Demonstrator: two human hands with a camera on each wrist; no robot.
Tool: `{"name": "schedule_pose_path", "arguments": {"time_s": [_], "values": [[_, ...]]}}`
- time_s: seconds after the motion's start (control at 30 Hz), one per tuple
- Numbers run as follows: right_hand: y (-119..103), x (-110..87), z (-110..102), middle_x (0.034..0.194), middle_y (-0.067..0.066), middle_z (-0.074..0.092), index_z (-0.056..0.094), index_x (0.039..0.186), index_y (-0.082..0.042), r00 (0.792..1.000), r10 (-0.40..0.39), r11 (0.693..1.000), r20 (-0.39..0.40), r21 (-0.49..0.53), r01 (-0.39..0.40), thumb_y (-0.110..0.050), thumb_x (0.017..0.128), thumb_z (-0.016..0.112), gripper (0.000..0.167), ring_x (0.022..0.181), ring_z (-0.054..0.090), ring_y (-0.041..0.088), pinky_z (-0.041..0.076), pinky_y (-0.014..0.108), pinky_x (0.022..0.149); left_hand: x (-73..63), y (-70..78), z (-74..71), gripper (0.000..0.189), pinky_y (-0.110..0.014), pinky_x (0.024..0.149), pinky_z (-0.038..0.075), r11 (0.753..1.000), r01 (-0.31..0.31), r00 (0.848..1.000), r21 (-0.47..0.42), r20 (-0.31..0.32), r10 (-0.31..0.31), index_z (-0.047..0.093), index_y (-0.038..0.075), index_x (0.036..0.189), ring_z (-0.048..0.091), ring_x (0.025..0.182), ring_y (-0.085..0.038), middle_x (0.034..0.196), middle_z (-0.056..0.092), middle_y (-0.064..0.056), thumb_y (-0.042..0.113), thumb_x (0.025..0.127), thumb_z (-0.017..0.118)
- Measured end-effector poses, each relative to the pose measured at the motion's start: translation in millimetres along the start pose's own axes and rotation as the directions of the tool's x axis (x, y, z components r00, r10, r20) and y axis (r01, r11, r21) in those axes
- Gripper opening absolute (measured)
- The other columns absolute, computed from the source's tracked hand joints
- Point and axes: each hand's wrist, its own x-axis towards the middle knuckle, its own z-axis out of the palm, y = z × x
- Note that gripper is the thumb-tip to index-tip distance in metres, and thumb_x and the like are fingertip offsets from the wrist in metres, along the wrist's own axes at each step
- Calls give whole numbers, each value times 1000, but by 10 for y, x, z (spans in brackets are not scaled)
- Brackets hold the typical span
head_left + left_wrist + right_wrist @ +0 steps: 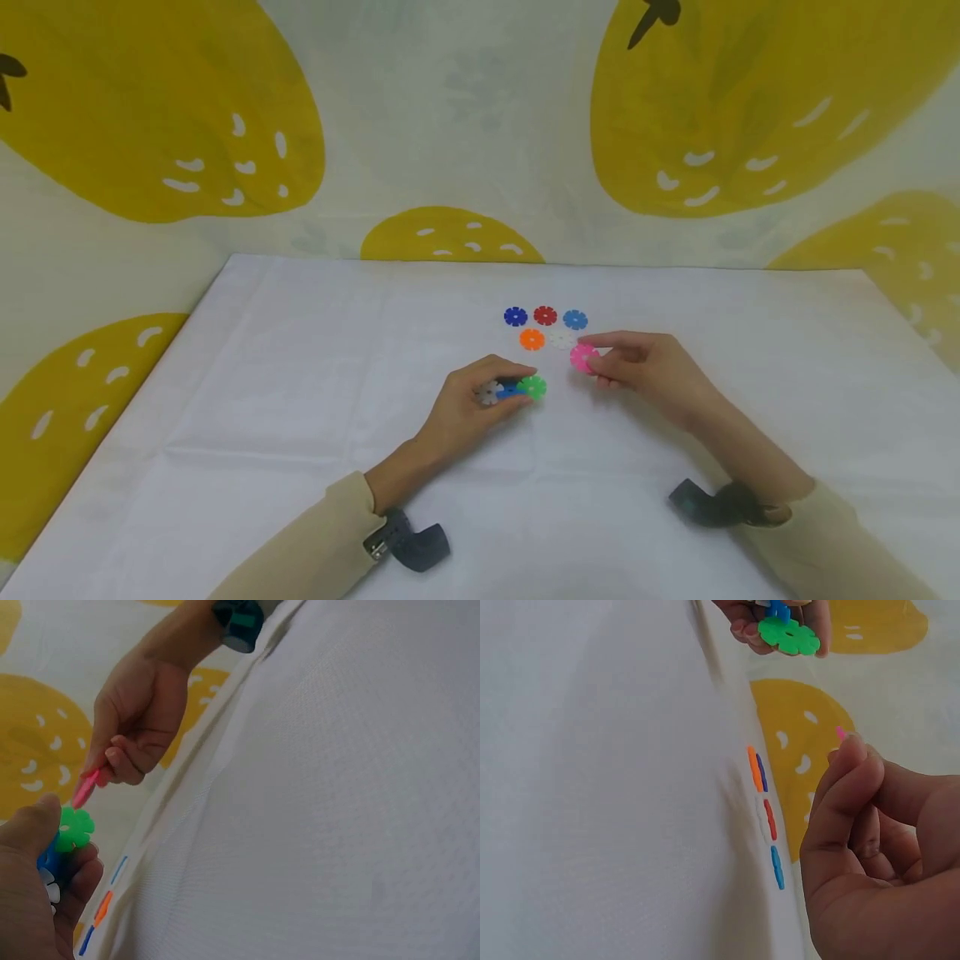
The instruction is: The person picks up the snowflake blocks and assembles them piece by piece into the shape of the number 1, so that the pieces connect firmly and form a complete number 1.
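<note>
My left hand point(472, 400) grips a small chain of notched plastic discs: a white disc point(489, 392), a blue disc point(510, 390) and a green disc point(533, 387) at the right end. In the left wrist view the green disc point(75, 829) stands out beyond the thumb. Just to the right, my right hand point(648, 371) pinches a pink notched disc point(582, 357) between thumb and fingers. The pink disc and the green one are apart. In the right wrist view fingers cover most of the pink disc point(841, 733).
Behind the hands, loose discs lie flat on the white cloth-covered table point(300, 358): dark blue point(515, 317), red point(545, 316), light blue point(575, 320), orange point(532, 339) and white point(561, 339). A fruit-patterned cloth point(450, 125) hangs behind the table.
</note>
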Motion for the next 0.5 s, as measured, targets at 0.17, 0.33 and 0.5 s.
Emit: {"name": "schedule_pose_path", "arguments": {"time_s": [0.17, 0.33, 0.5], "values": [[-37, -77, 53, 88, 8, 70, 62, 127, -19, 999, -22, 1000, 26, 1, 22, -42, 86, 69, 47, 83, 66, 24, 54, 30, 74, -13, -174, 18, 30, -29, 88, 49, 1000, -4, 1000, -10, 1, 4, 68, 7, 114, 60, 101, -12, 105, 67, 1, 5, 84, 73], [-51, -118, 111, 87, 10, 70, 62, 127, -17, 998, -26, 998, 54, 50, 24, -41, 86, 70, 48, 82, 66, 25, 54, 30, 74, -14, -190, 13, 30, -31, 87, 49, 1000, -22, 1000, -22, 4, 22, 69, 8, 114, 60, 100, -13, 105, 66, 3, 4, 84, 73], [-49, -149, 165, 84, 11, 69, 64, 125, -17, 996, -23, 997, 92, 82, 15, -40, 85, 71, 47, 80, 66, 27, 53, 30, 73, -9, -183, 17, 31, -31, 86, 50, 999, -17, 1000, -27, 7, 17, 68, 6, 114, 60, 100, -13, 105, 66, 2, 3, 84, 73]]}}
